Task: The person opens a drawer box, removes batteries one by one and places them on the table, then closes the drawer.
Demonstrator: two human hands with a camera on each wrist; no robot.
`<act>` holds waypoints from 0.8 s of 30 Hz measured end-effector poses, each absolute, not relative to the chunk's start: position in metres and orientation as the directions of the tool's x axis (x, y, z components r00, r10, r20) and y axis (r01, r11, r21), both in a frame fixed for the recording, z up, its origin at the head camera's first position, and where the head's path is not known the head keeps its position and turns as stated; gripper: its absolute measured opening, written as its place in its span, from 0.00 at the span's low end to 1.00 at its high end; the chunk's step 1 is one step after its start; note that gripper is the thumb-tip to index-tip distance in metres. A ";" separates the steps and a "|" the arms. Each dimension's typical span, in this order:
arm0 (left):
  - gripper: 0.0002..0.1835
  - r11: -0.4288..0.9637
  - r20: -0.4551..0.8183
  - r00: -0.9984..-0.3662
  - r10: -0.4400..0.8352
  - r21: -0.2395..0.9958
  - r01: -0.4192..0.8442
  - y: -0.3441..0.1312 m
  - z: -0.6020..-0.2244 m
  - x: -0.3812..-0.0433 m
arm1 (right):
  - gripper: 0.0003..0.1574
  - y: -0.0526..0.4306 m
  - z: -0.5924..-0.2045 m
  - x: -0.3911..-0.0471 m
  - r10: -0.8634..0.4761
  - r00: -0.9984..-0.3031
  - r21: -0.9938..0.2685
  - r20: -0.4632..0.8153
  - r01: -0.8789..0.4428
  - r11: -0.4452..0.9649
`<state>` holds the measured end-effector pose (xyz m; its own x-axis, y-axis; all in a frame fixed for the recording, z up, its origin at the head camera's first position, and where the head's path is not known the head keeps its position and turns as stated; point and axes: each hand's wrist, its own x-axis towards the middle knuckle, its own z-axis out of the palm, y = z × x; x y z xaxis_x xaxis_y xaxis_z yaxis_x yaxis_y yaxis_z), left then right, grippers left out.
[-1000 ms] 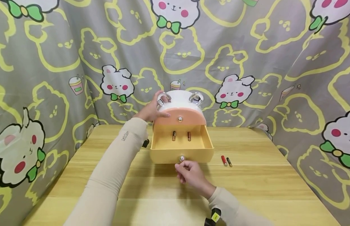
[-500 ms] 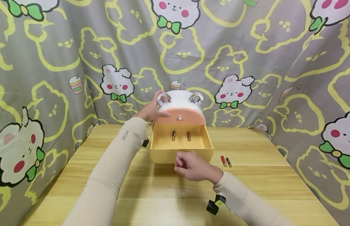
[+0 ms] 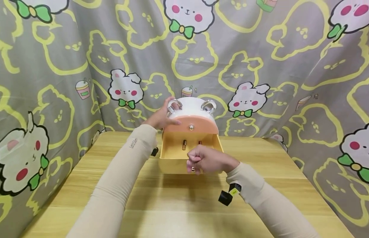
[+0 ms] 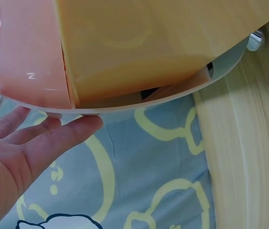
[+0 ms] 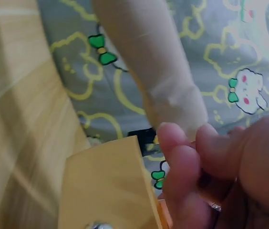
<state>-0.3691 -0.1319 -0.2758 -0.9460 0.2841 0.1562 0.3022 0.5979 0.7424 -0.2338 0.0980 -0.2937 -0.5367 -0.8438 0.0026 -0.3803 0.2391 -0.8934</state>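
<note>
A small drawer box with a white top (image 3: 188,103) and silver ear loops stands on the table. My left hand (image 3: 162,116) holds its left side, thumb on the orange upper drawer front (image 3: 199,125), straight fingers along the side wall in the left wrist view. The yellow lower drawer (image 3: 172,165) is pulled out. Inside it lies a battery (image 3: 184,144); a second battery (image 3: 200,142) is mostly covered by my right hand (image 3: 206,159). That hand is over the drawer's front edge, fingers curled, nothing seen between them. The silver knob (image 5: 98,226) of the lower drawer is apart from the fingers in the right wrist view.
The wooden table (image 3: 160,205) extends in front of the box and to both sides. A grey patterned curtain (image 3: 196,72) hangs behind and around it. A black wrist camera (image 3: 229,195) sits at my right sleeve, and another black device (image 3: 154,151) shows under the left sleeve.
My right hand has left the lower knob and risen over the drawer front. The red and black batteries on the table are now hidden behind the right arm. The left hand stays put.
</note>
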 end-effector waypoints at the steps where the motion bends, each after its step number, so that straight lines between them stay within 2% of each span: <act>1: 0.63 0.598 0.155 -0.946 0.285 0.743 0.301 -0.132 -0.276 -0.369 | 0.29 0.100 -0.292 -0.236 -0.853 -0.521 -0.899 -0.019 -0.364 0.242; 5: 0.64 0.602 0.154 -0.948 0.279 0.741 0.298 -0.132 -0.276 -0.368 | 0.29 0.106 -0.281 -0.245 -0.916 -0.382 -0.879 -0.120 -0.388 0.277; 8: 0.64 0.602 0.151 -0.949 0.275 0.743 0.293 -0.133 -0.276 -0.368 | 0.25 0.106 -0.272 -0.249 -0.948 -0.286 -0.815 -0.137 -0.511 0.272; 10: 0.64 0.604 0.152 -0.950 0.274 0.741 0.293 -0.133 -0.276 -0.369 | 0.26 0.104 -0.266 -0.250 -0.951 -0.290 -0.697 -0.109 -0.660 0.282; 13: 0.64 0.602 0.156 -0.949 0.273 0.742 0.295 -0.133 -0.275 -0.369 | 0.27 0.098 -0.263 -0.252 -0.929 -0.366 -0.470 -0.051 -0.812 0.346; 15: 0.64 0.603 0.162 -0.948 0.274 0.739 0.301 -0.134 -0.275 -0.369 | 0.26 0.094 -0.266 -0.254 -0.908 -0.418 -0.354 0.020 -0.853 0.384; 18: 0.64 0.601 0.170 -0.945 0.280 0.736 0.310 -0.135 -0.275 -0.368 | 0.26 0.090 -0.277 -0.261 -0.864 -0.456 -0.317 0.215 -0.869 0.380; 21: 0.64 0.597 0.168 -0.943 0.287 0.739 0.313 -0.134 -0.275 -0.368 | 0.24 0.089 -0.289 -0.269 -0.750 -0.435 -0.306 0.499 -0.898 0.317; 24: 0.65 0.596 0.162 -0.943 0.290 0.741 0.310 -0.133 -0.276 -0.368 | 0.20 0.091 -0.298 -0.278 -0.606 -0.386 -0.306 0.696 -0.922 0.236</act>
<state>-0.3685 -0.1328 -0.2761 -0.9432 0.2903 0.1617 0.3105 0.5960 0.7406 -0.2783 0.0907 -0.2983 -0.3858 -0.6055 0.6961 -0.9224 0.2364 -0.3055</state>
